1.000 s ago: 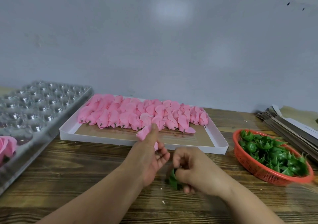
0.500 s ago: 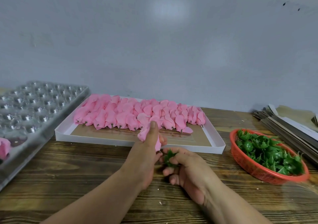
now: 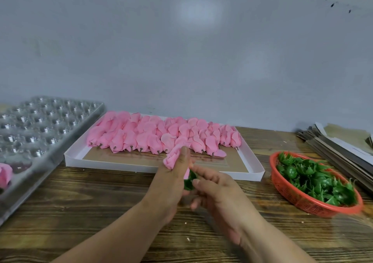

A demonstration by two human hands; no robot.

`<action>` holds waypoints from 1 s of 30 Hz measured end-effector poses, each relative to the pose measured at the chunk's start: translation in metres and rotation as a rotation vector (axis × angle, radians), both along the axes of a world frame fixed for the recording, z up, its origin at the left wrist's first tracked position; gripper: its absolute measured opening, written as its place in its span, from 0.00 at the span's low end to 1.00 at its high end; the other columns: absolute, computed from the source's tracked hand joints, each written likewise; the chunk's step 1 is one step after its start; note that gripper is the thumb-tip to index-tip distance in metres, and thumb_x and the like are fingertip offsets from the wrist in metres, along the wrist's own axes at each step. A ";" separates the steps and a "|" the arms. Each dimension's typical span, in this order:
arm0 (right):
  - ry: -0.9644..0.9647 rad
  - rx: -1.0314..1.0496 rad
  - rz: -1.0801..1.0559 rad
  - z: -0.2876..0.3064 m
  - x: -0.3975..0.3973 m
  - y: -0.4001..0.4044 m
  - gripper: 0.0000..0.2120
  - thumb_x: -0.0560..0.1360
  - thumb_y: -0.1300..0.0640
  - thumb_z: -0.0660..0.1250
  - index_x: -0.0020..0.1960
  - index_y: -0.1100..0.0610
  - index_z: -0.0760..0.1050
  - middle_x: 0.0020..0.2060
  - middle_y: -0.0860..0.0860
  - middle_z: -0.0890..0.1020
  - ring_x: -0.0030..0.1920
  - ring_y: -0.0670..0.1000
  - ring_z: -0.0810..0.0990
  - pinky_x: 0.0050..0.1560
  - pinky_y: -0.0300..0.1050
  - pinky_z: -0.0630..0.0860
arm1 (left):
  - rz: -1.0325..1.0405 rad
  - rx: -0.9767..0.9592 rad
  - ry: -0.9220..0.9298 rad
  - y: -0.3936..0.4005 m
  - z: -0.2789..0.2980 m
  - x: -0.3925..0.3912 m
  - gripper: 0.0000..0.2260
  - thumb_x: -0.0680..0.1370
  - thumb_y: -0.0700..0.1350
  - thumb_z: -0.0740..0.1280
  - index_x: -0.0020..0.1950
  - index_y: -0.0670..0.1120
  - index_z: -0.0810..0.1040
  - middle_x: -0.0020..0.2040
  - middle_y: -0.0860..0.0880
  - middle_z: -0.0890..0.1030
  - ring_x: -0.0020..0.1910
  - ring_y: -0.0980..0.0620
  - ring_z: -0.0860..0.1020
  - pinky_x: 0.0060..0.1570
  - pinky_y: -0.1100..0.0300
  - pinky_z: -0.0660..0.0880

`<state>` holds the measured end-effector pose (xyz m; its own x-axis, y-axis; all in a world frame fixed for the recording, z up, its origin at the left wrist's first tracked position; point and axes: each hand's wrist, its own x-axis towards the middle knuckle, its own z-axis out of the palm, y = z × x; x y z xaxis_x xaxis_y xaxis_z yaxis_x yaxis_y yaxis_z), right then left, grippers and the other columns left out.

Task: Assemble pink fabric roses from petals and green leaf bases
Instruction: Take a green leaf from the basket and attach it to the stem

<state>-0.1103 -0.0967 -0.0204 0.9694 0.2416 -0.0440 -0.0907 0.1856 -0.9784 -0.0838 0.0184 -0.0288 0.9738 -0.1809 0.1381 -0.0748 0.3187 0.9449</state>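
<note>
Item: pink bud [image 3: 174, 157], being gripped in the left hand [image 3: 171, 184], thumb lying up its side, its long axis tilting up and away toward the white tray [image 3: 141, 167], its lower end pointing down between the hands. Item: green leaf base [image 3: 189, 180], being pinched by the right hand [image 3: 218, 194] between thumb and forefinger, sitting just right of and below the bud, touching or nearly touching its lower end; contact cannot be told. Both hands are working equally near. Compared with a second ago, the right hand is holding the base higher, up from the table and against the left palm. Stock: red basket [image 3: 298, 202] of leaf bases at right; finished rose [image 3: 5, 175] in the clear tray [image 3: 60, 141] at left.
</note>
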 end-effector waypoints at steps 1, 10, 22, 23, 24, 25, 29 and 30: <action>-0.027 -0.037 -0.013 0.000 -0.001 0.001 0.17 0.76 0.71 0.58 0.60 0.60 0.77 0.43 0.58 0.83 0.37 0.52 0.79 0.30 0.37 0.74 | 0.008 0.015 -0.003 0.000 0.000 -0.001 0.20 0.62 0.71 0.61 0.32 0.56 0.76 0.35 0.56 0.80 0.32 0.56 0.78 0.30 0.59 0.72; -0.095 -0.114 -0.057 0.002 -0.004 0.004 0.14 0.75 0.71 0.60 0.54 0.60 0.80 0.44 0.58 0.83 0.36 0.48 0.78 0.32 0.38 0.71 | -0.002 0.140 -0.087 0.001 0.005 -0.006 0.24 0.66 0.68 0.58 0.40 0.48 0.76 0.40 0.50 0.78 0.34 0.57 0.78 0.32 0.60 0.77; 0.038 0.170 0.046 0.002 -0.004 0.002 0.21 0.73 0.77 0.53 0.58 0.62 0.77 0.40 0.55 0.85 0.34 0.49 0.83 0.29 0.35 0.77 | 0.020 0.105 -0.059 0.001 0.004 -0.004 0.28 0.66 0.65 0.60 0.50 0.42 0.76 0.35 0.53 0.81 0.33 0.59 0.80 0.35 0.58 0.80; 0.026 0.167 0.040 0.003 -0.005 0.002 0.21 0.73 0.77 0.54 0.56 0.63 0.77 0.40 0.55 0.85 0.34 0.49 0.83 0.30 0.35 0.77 | 0.019 0.109 -0.069 0.001 0.003 -0.003 0.29 0.66 0.65 0.60 0.49 0.41 0.76 0.33 0.54 0.81 0.33 0.59 0.80 0.35 0.58 0.81; 0.011 0.163 0.029 0.003 -0.005 0.002 0.21 0.73 0.77 0.54 0.55 0.62 0.78 0.38 0.55 0.85 0.34 0.50 0.83 0.30 0.35 0.77 | 0.022 0.106 -0.076 0.002 0.002 -0.002 0.28 0.66 0.65 0.60 0.48 0.41 0.75 0.33 0.54 0.80 0.33 0.58 0.80 0.35 0.59 0.81; -0.003 0.164 0.009 0.003 -0.006 0.002 0.21 0.72 0.78 0.55 0.53 0.61 0.79 0.35 0.54 0.84 0.34 0.50 0.83 0.31 0.36 0.78 | 0.023 0.096 -0.079 0.001 0.001 -0.002 0.27 0.67 0.65 0.60 0.47 0.41 0.75 0.34 0.53 0.80 0.34 0.57 0.80 0.35 0.59 0.80; -0.018 0.191 -0.116 0.004 -0.006 0.003 0.14 0.71 0.78 0.59 0.49 0.65 0.78 0.37 0.60 0.84 0.34 0.53 0.83 0.33 0.38 0.80 | 0.020 -0.004 -0.001 -0.001 -0.002 -0.001 0.25 0.64 0.70 0.60 0.38 0.48 0.79 0.37 0.48 0.82 0.36 0.52 0.81 0.34 0.58 0.78; -0.027 0.183 -0.147 0.004 -0.006 0.003 0.12 0.70 0.78 0.61 0.47 0.66 0.78 0.38 0.61 0.84 0.34 0.54 0.83 0.32 0.37 0.80 | 0.009 -0.042 0.046 -0.001 -0.002 0.000 0.26 0.64 0.71 0.60 0.38 0.49 0.80 0.37 0.47 0.83 0.37 0.51 0.82 0.34 0.57 0.78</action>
<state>-0.1166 -0.0933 -0.0160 0.9949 0.0997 0.0142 -0.0238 0.3694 -0.9290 -0.0842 0.0177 -0.0309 0.9807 -0.1674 0.1005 -0.0345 0.3581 0.9331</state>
